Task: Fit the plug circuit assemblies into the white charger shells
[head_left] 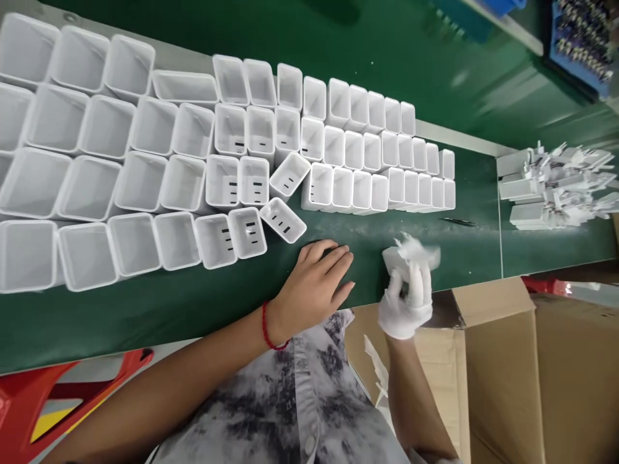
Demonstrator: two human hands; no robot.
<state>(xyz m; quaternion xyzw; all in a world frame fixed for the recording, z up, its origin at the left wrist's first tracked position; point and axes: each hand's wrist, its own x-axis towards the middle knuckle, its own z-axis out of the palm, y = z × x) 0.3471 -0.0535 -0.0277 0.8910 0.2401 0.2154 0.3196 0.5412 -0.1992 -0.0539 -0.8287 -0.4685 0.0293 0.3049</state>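
Observation:
My left hand point(316, 287) is bare and lies palm down on the green tabletop point(333, 229), fingers stretched out, holding nothing. My right hand point(406, 303) wears a white glove and is closed on a white plastic part point(399, 258) just above the table's near edge. A thin white piece on the part's far end is smeared by motion, so its shape is unclear. Nearest my left hand stands a slotted white plastic cup point(283, 220), tilted against its neighbours. More open-topped white cups point(178, 241) stand in rows to the left and behind, some with dark slots inside.
White plastic parts with thin projecting pieces point(556, 187) are stacked at the table's right. A dark slim tool point(458, 222) lies on the tabletop. An open cardboard box point(498, 361) stands below the near edge. A blue tray point(580, 51) of small pieces sits at the upper right.

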